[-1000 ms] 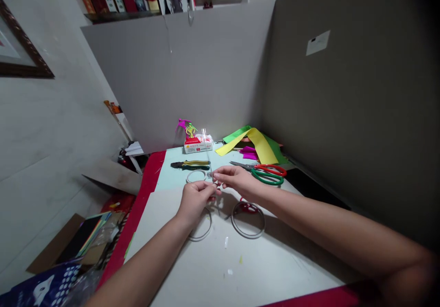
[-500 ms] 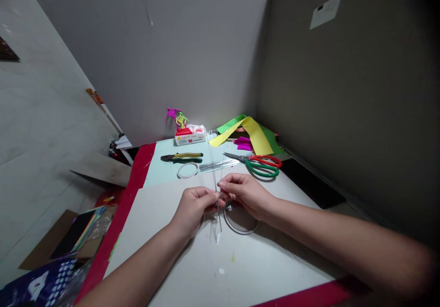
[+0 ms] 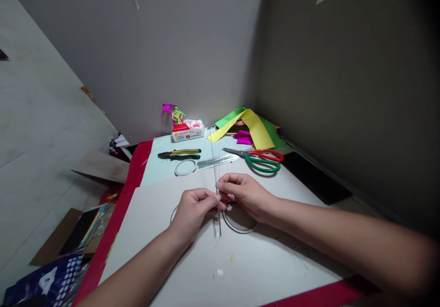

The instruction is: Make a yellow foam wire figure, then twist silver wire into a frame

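a few thin wires (image 3: 217, 167) stand nearly upright, pinched together near their middle between the two hands, above the grey card (image 3: 147, 233). they look light, stiff yet springy, and slippery enough to twist out of a loose pinch; the surest hold looks to be close to the present grip, since the long free ends will whip about. the left hand (image 3: 193, 213) is curled closed, its fingertips (image 3: 210, 198) pressing on the wires from one side. the right hand (image 3: 244, 195) closes narrowly on them from the other side. just what lies inside the pinch is hidden. a wire hoop (image 3: 239, 222) lies just under the hands, and a second hoop (image 3: 171, 215) mostly hides behind the left hand. beyond, on the pale green mat (image 3: 161, 172), lie a small white ring (image 3: 185, 167), a bundle of wires (image 3: 218, 161), pliers (image 3: 178, 154) and red-and-green scissors (image 3: 263, 161). yellow paper strips (image 3: 252, 126) rest farther back.
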`<state>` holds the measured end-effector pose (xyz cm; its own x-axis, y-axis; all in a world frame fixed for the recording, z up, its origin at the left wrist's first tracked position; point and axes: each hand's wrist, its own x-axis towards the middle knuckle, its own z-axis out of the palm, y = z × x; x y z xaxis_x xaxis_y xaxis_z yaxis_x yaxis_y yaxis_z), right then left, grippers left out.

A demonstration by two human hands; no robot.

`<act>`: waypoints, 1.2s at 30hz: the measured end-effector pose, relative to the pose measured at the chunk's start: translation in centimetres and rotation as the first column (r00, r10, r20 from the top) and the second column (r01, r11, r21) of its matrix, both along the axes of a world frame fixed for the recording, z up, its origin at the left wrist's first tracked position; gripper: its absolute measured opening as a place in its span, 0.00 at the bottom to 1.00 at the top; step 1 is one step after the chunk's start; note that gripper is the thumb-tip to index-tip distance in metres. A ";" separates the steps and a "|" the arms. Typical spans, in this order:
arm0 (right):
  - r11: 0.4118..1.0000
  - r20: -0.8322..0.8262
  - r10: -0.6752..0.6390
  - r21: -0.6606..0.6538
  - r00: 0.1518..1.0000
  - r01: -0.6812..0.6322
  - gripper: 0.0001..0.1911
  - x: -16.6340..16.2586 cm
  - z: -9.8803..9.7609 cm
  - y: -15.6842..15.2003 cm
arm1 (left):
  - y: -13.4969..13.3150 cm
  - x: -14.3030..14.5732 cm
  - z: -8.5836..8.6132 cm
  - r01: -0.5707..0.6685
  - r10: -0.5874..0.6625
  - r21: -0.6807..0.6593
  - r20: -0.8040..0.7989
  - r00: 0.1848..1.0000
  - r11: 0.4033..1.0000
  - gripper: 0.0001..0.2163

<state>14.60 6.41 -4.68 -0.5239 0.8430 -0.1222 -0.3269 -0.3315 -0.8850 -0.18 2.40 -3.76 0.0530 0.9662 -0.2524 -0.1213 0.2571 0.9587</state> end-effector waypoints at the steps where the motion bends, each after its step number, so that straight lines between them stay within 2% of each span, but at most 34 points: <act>1: 1.000 0.000 -0.004 0.002 1.000 0.004 0.12 0.0 0.0 0.0 | 0.0 0.0 0.0 0.001 -0.001 -0.002 0.001 1.000 1.000 0.07; 13: 0.994 0.054 -0.105 0.019 0.993 0.104 0.02 -0.1 -0.3 0.1 | 0.2 0.0 -0.3 0.006 -0.001 -0.075 0.069 0.998 0.997 0.07; 18: 0.996 0.037 -0.092 -0.005 0.995 0.093 0.05 -0.2 -0.5 0.2 | 0.2 0.1 -0.4 0.005 0.003 -0.099 0.078 0.997 0.995 0.07; 25: 0.998 -0.002 -0.013 -0.057 1.000 0.013 0.14 -0.1 -0.3 0.2 | 0.2 0.1 -0.4 0.021 -0.016 -0.085 0.066 0.998 0.996 0.07; 36: 0.988 0.017 -0.099 -0.117 0.995 0.101 0.14 -0.1 0.0 -0.3 | 0.2 0.2 -0.3 0.012 -0.005 -0.113 0.058 0.998 0.994 0.06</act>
